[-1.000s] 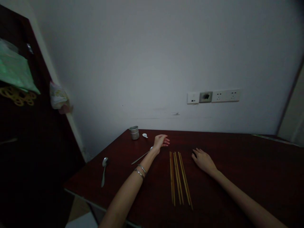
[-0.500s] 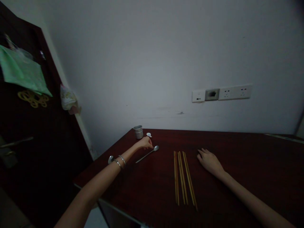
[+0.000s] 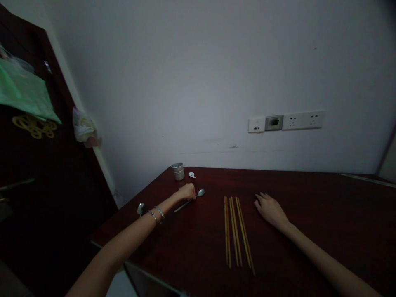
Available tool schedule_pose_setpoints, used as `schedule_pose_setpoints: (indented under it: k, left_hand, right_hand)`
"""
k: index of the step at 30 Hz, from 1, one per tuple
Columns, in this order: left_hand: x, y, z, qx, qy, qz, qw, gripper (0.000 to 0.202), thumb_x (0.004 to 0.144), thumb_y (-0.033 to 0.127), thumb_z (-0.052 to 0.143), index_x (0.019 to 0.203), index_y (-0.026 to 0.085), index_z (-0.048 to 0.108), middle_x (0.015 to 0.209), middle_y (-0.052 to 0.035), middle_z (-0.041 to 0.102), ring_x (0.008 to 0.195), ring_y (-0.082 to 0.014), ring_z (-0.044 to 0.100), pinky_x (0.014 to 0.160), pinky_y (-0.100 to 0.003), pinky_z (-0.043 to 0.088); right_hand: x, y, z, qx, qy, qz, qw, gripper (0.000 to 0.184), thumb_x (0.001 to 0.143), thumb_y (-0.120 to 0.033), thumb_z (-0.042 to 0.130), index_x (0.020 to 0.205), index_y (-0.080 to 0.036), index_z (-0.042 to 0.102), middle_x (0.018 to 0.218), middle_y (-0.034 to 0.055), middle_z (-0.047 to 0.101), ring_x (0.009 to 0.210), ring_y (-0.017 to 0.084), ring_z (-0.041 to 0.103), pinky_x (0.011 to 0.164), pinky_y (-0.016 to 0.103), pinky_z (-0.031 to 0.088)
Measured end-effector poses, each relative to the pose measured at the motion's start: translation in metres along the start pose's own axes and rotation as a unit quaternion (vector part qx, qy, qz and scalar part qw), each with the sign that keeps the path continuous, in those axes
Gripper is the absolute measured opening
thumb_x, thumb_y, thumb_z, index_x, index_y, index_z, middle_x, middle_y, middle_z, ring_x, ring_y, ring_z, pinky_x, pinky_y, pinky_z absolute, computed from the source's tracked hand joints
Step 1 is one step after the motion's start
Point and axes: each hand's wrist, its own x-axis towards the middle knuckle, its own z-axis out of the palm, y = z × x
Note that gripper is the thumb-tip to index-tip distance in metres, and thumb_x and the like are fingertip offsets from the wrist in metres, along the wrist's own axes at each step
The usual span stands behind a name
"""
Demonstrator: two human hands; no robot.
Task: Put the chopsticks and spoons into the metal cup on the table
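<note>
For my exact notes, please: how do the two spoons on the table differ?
The right spoon has the left hand at its handle; the left spoon has no hand at it. The right spoon shows its bowl and handle end, while the left spoon's handle is mostly hidden by the left forearm. Both look silvery.

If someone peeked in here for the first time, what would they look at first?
Probably the yellowish sticks lying in a row on the dark red table, between the two arms. Next, the left hand, curled at a spoon left of the sticks. Then the pale green thing hanging on the dark door at far left.
</note>
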Motion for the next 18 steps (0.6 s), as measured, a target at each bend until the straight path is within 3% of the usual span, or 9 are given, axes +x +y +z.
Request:
schedule_pose_setpoints:
  k: [6, 11, 18]
  left_hand:
    - [0.001, 0.003, 0.006, 0.021, 0.018, 0.007, 1.0, 0.013, 0.049, 0.007, 0.063, 0.041, 0.016, 0.058, 0.034, 0.001, 0.046, 0.039, -0.0118, 0.048, 0.048, -0.022, 0.04]
    - [0.004, 0.009, 0.005, 0.013, -0.024, -0.012, 1.0, 0.013, 0.05, 0.007, 0.06, 0.04, 0.015, 0.056, 0.032, 0.0017, 0.044, 0.036, -0.0101, 0.045, 0.042, -0.019, 0.037]
    - [0.008, 0.042, -0.014, -0.096, -0.055, 0.032, 0.993, 0.014, 0.057, 0.012, 0.059, 0.043, 0.011, 0.056, 0.037, 0.0002, 0.048, 0.034, -0.0069, 0.039, 0.035, -0.017, 0.029]
  right_hand:
    - [0.0, -0.002, -0.005, -0.016, -0.006, -0.003, 1.0, 0.045, 0.081, -0.028, 0.032, 0.114, -0.008, 0.055, 0.123, 0.0181, 0.048, 0.118, 0.027, 0.04, 0.095, 0.038, 0.031]
    - [0.0, -0.003, -0.008, -0.01, -0.012, -0.002, 1.0, 0.043, 0.081, -0.028, 0.033, 0.113, -0.009, 0.055, 0.123, 0.0163, 0.049, 0.118, 0.027, 0.04, 0.095, 0.038, 0.031]
    - [-0.003, -0.009, -0.018, 0.001, -0.018, 0.017, 1.0, 0.042, 0.082, -0.028, 0.034, 0.114, -0.011, 0.054, 0.124, 0.0146, 0.048, 0.118, 0.024, 0.039, 0.097, 0.036, 0.029]
